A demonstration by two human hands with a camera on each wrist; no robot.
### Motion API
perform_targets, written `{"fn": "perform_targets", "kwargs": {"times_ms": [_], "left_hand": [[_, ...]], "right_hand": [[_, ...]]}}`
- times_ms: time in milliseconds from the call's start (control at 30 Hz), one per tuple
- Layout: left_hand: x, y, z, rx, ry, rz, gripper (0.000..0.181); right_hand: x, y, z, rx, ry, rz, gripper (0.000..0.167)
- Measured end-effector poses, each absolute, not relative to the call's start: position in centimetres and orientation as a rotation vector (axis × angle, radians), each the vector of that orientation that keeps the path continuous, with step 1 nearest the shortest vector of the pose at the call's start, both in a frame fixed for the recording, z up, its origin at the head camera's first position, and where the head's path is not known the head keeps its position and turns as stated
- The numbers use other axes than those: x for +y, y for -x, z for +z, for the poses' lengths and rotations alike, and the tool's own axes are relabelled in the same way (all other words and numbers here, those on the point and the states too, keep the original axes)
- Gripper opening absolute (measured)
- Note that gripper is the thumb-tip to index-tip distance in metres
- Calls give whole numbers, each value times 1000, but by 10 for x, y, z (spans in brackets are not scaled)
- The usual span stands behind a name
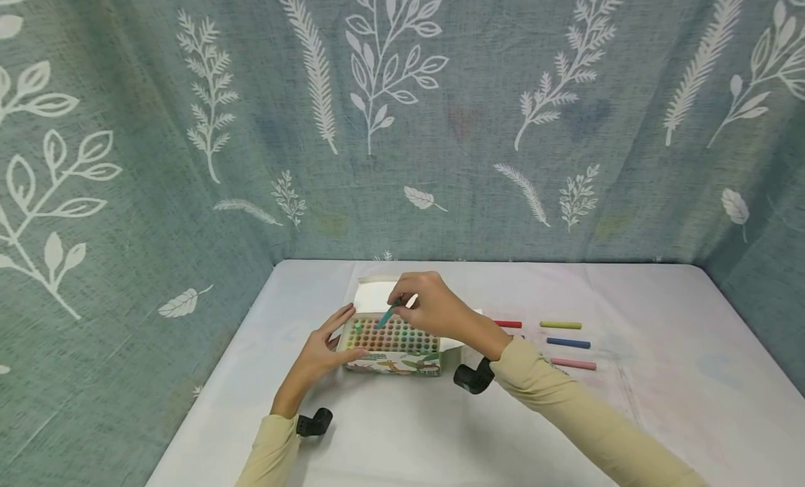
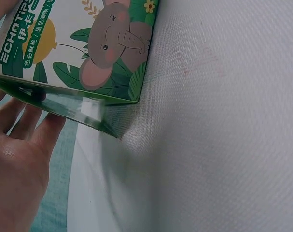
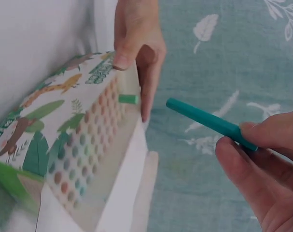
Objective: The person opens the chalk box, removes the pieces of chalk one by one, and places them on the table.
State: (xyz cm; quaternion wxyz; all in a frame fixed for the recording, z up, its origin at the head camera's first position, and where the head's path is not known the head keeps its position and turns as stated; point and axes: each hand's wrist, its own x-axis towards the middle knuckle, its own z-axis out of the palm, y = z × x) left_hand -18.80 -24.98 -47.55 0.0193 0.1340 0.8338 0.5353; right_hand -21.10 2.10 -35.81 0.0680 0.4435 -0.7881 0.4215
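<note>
A cardboard box point(image 1: 393, 363) with animal pictures stands on the table, its top flap point(image 1: 374, 296) folded back. Rows of round coloured ends fill its top like a grid. My left hand point(image 1: 317, 358) grips the box's left end, thumb along the front edge and fingers behind. Between thumb and fingers, my right hand point(image 3: 267, 169) pinches a teal crayon point(image 3: 209, 121), its free end slanting down over the grid in the head view. One green crayon point(image 3: 128, 99) sticks up from the grid near the left hand. In the left wrist view, an elephant point(image 2: 110, 38) decorates the box's side.
Loose crayons lie right of the box: a red one point(image 1: 508, 324), a yellow-green one point(image 1: 561, 325), a blue one point(image 1: 569, 343) and a pink one point(image 1: 574, 364). A leaf-patterned curtain point(image 1: 465, 193) hangs behind the white table point(image 1: 390, 431).
</note>
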Motion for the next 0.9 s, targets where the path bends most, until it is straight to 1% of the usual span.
{"fn": "perform_targets", "kwargs": {"times_ms": [133,367,633,900], "left_hand": [[-248,187,-473,2584,-413,1662,87],[-242,178,-454,2558,-424,1671,85],[-250,187,-474,2603,-420,1639,85],[-250,190,-477,2598,-442,1648,85]], "right_hand": [[33,208,-354,-2354,-1314,1293,6],[59,203,-351,-2309,-1274,1307,9],[88,190,-348,-2299,-1171,1383,13],[118,174,-352,-2298,-1078,1436,13]]}}
